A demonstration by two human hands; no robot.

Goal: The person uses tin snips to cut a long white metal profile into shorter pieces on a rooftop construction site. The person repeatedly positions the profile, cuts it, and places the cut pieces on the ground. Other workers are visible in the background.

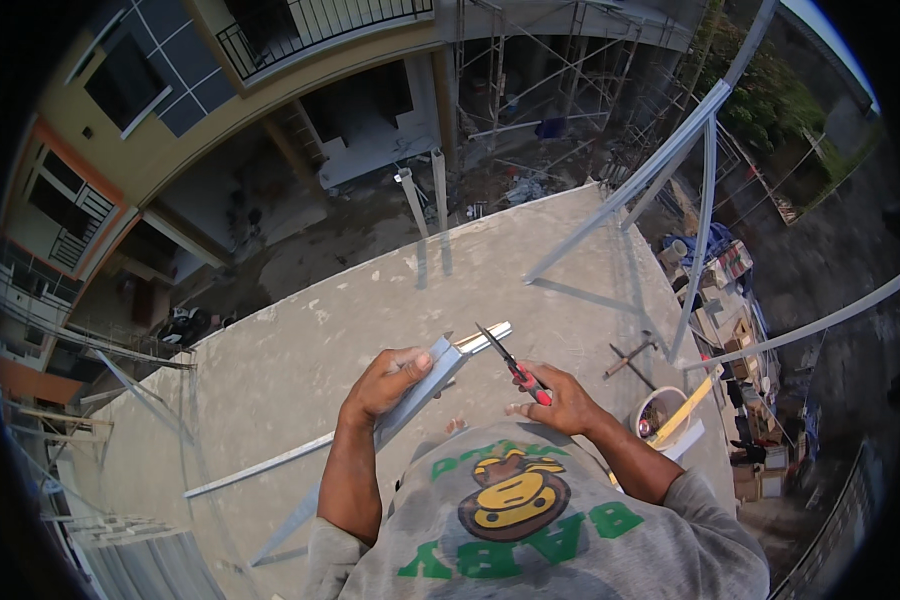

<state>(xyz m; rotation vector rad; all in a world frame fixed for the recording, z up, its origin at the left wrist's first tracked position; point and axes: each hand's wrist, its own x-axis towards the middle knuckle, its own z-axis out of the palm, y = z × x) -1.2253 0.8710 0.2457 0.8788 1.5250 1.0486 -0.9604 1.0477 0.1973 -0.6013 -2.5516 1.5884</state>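
Note:
My left hand [382, 388] is closed around a bent silver-grey metal channel [420, 390], thumb on its upper face. The channel slants up and to the right in front of my body, its far end a narrow, lighter strip. In my right hand [564, 404] is a pair of tin snips [534, 386] with red-and-black handles. Their dark blades point up and left, crossing the channel's far end in view. Whether the blades touch the metal or are apart, I cannot tell.
I am on a raised concrete slab [310, 320] with a drop beyond its edges. Upright metal posts [440, 190] and slanting struts [630, 200] rise from it. A long metal strip [260, 464], crossed tools [630, 362] and a bucket [642, 412] with a yellow bar [688, 405] lie around me.

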